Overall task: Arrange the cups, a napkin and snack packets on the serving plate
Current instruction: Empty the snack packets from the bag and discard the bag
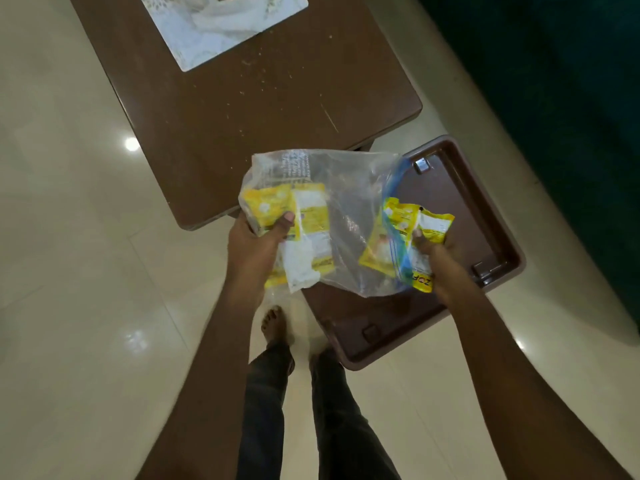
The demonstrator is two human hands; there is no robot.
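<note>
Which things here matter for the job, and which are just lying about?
For the job: snack packets, plastic bag, serving plate, left hand gripping the bag, right hand gripping packets.
Lying about: brown table, low brown stool.

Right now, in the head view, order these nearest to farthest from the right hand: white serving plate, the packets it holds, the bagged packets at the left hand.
1. The yellow packets, pinched in the right hand itself.
2. The bagged packets, across to the left, gripped by the left hand.
3. The white serving plate, at the far end of the brown table.
</note>
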